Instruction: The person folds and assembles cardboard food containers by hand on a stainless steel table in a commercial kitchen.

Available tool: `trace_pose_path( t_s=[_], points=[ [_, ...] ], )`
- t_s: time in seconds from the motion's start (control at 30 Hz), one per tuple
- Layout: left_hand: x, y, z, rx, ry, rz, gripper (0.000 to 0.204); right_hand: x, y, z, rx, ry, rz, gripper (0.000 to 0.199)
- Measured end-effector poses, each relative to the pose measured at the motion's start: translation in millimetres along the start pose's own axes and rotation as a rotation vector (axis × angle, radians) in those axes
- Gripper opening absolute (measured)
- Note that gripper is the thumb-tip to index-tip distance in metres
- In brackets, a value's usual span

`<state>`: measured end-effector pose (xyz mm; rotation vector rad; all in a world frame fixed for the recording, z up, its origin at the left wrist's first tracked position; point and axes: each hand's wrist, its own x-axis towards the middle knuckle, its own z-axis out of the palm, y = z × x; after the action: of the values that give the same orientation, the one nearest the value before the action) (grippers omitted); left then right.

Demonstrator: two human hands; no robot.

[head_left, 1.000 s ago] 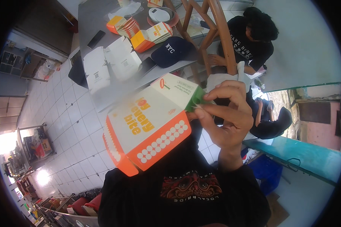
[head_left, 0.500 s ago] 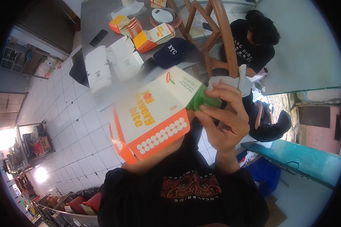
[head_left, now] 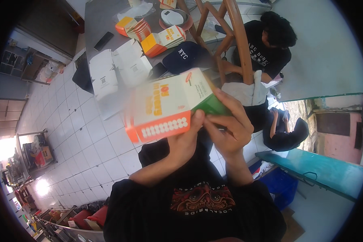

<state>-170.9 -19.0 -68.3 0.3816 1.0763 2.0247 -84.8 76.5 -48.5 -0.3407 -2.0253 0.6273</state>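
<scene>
A: What's nearest the camera?

B: A black shirt (head_left: 197,209) with a red print, and the person's two forearms rising from it. Both hands are up close together, clamped on a carton (head_left: 169,105).

A: How are they placed on it?

B: The left hand (head_left: 185,139) grips the lower edge, thumb pressed on the orange strip with white dots. The right hand (head_left: 226,127) sits just beside it, fingers wrapped over the green end of the carton. The two hands touch each other.

A: And the carton itself?

B: White on its broad face, orange along the bottom, green at the right end. It's held in the air, tilted, between the camera and the desk (head_left: 105,20). It's blurred.

A: What lies beyond it?

B: White tiled floor (head_left: 80,137) to the left. On the grey desk: flat white carton blanks (head_left: 117,70), a dark cap (head_left: 187,56), a phone (head_left: 103,40), stacks of folded orange and yellow cartons (head_left: 151,34), and a bowl (head_left: 172,17) at the far end.

A: Anyone else?

B: A person in black (head_left: 266,48) sits at the right of the desk, behind a wooden chair frame (head_left: 234,36). A teal bench (head_left: 322,173) stands at the lower right.
</scene>
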Motion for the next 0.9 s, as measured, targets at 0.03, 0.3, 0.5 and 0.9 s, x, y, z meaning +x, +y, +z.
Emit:
trace_pose_path(
  t_s=[0.03,0.3,0.5,0.9],
  points=[
    [1,0,1,-0.062,0.010,-0.019,0.024,-4,-1,3,0.027,0.050,0.062,0.026],
    [18,-1,-27,0.456,-0.086,-0.002,0.034,-37,14,25,0.118,0.222,0.319,0.035],
    [30,39,-69,0.835,-0.172,0.014,0.032,-78,49,-2,0.775,0.353,0.949,0.037],
    [45,29,-34,0.905,-0.200,0.645,0.035,-71,28,-12,0.749,0.219,0.921,0.018]
  ],
)
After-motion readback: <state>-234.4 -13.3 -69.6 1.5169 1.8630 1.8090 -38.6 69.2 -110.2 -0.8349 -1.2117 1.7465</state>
